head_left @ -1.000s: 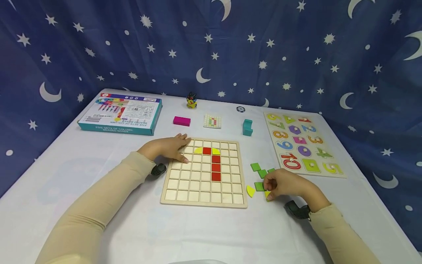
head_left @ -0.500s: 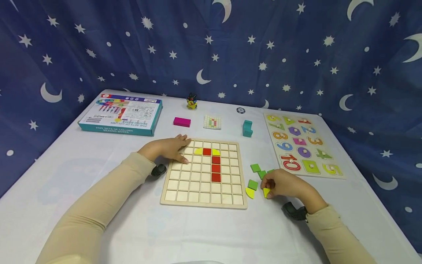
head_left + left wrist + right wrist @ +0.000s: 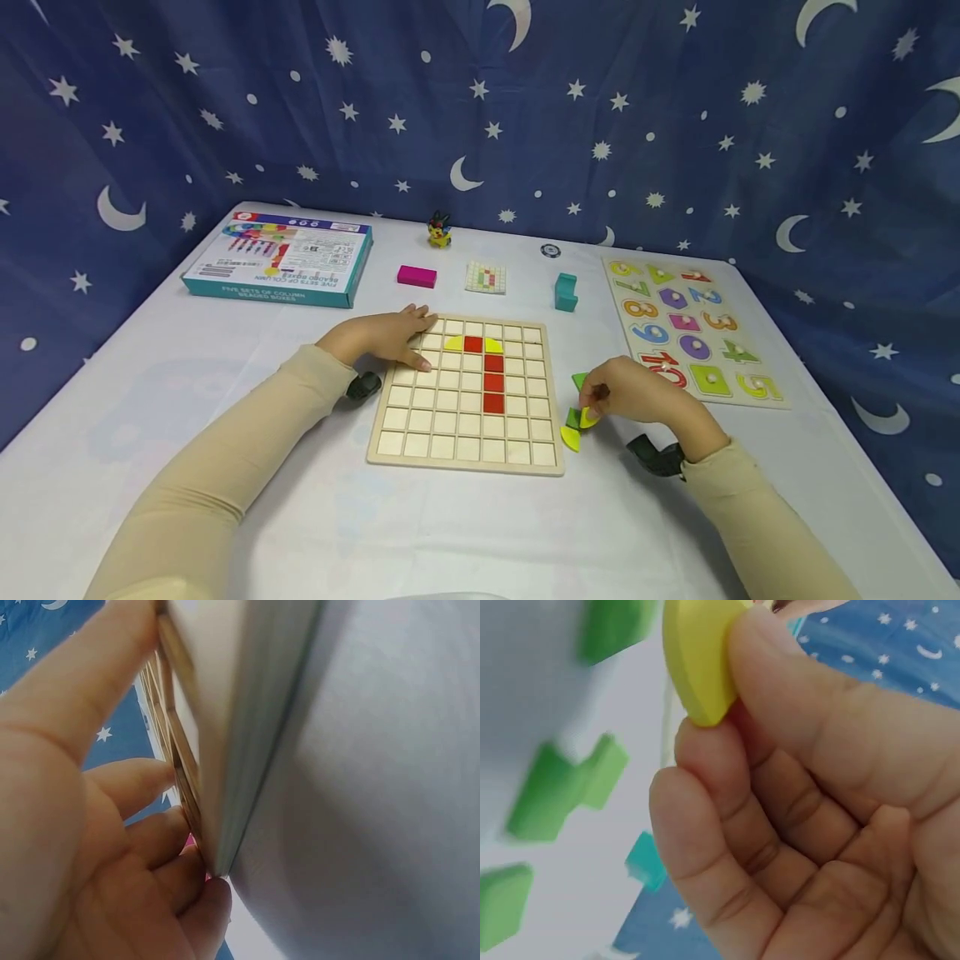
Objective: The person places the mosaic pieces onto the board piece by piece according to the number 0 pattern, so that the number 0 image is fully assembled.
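A wooden grid board (image 3: 467, 450) lies on the white table, with red squares (image 3: 492, 383) and yellow quarter pieces (image 3: 453, 342) in its upper cells. My left hand (image 3: 390, 335) rests on the board's top left corner, fingers spread over the edge (image 3: 187, 787). My right hand (image 3: 626, 393) pinches a yellow quarter-round piece (image 3: 588, 419) (image 3: 697, 652), lifted just right of the board. Another yellow piece (image 3: 570, 437) and green squares (image 3: 579, 381) (image 3: 562, 787) lie on the table under and beside that hand.
A number puzzle board (image 3: 690, 329) lies at the right. Behind the grid board are a teal block (image 3: 565, 292), a small pattern card (image 3: 485, 277), a pink block (image 3: 416, 276), a boxed set (image 3: 281, 258) and a small figure (image 3: 438, 230). A starry blue cloth hangs behind.
My right hand has picked the yellow piece off the table and moved it up and left toward the board. The left hand has stayed on the board.
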